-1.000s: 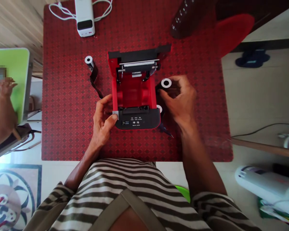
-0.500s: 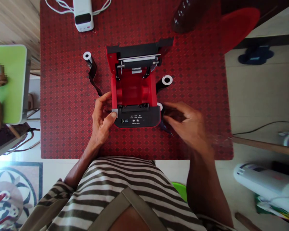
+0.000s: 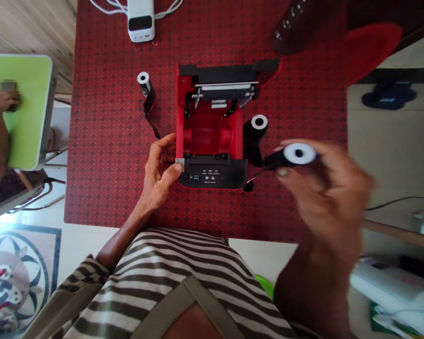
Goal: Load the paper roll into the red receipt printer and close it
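A: Where did the printer stand?
B: On the red patterned desk, at the centre of the dial used here; its lid stood raised at 12 o'clock.

A: And the hands?
B: The left hand, at 8 o'clock, was partly closed on the printer, its thumb on the grey corner tab and its fingers against the side. The right hand, slightly blurred past 3 o'clock, had its thumb and fingers closed around a held roll. A black strip ran from that roll towards the printer.

A: What lay around them?
B: A second roll just beside the printer at 3 o'clock, a third roll at 10, a white power bank near 11, and a dark bottle between 1 and 2.
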`<control>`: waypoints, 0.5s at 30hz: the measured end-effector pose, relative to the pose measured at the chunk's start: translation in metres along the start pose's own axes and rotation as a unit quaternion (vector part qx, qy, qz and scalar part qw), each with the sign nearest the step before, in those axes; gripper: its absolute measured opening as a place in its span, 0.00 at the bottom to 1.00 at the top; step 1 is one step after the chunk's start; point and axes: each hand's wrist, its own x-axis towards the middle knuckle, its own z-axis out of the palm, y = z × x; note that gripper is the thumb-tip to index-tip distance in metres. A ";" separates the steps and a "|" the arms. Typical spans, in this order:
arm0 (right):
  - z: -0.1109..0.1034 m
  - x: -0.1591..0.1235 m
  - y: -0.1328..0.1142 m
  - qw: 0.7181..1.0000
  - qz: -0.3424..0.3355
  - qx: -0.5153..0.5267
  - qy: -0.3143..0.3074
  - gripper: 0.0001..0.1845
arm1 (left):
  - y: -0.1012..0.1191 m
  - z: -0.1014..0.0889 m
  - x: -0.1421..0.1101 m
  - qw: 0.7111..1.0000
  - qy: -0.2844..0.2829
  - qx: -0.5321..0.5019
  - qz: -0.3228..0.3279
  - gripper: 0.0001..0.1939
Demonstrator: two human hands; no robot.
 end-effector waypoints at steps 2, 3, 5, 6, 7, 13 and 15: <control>-0.018 0.011 -0.030 0.998 -0.046 -0.045 0.002 0.18 | -0.001 0.001 -0.001 1.000 0.002 0.001 -0.009 0.37; -0.021 0.019 -0.042 0.990 -0.103 -0.085 -0.047 0.21 | -0.001 0.001 -0.002 1.000 0.002 -0.001 -0.012 0.37; -0.014 0.037 -0.059 0.962 -0.213 -0.114 -0.128 0.25 | 0.001 0.001 -0.002 1.000 -0.002 -0.005 -0.022 0.38; -0.005 0.046 -0.063 0.949 -0.244 -0.125 -0.153 0.25 | 0.003 0.002 -0.003 1.000 -0.003 -0.007 -0.030 0.38; 0.005 0.053 -0.064 0.942 -0.256 -0.137 -0.167 0.24 | 0.005 0.002 -0.003 0.999 -0.003 -0.008 -0.039 0.38; 0.050 0.077 -0.056 0.932 -0.223 -0.193 -0.210 0.14 | 0.016 0.004 -0.006 0.998 -0.004 -0.025 -0.065 0.38; 0.055 0.082 -0.054 0.929 -0.223 -0.200 -0.220 0.12 | 0.017 0.005 -0.007 0.997 -0.006 -0.025 -0.068 0.38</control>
